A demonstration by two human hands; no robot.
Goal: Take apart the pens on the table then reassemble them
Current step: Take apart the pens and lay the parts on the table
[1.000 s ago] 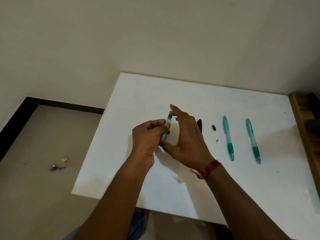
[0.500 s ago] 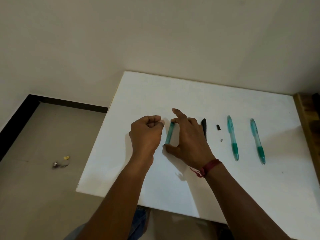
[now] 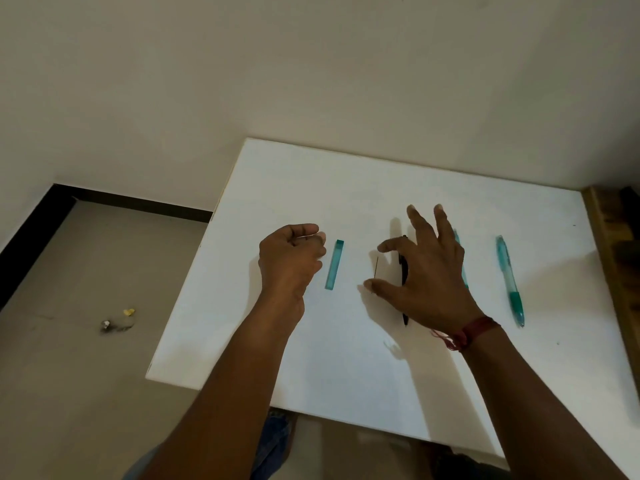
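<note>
On the table, a teal barrel lies free — left grip curled, right grip spread above a black pen

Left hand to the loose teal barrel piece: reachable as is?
Probably yes. The teal barrel lies bare on the table just beside the left hand, nothing between them; the right hand is farther right. Its curled fingers must open first.

Teal pen barrel on white table
</note>
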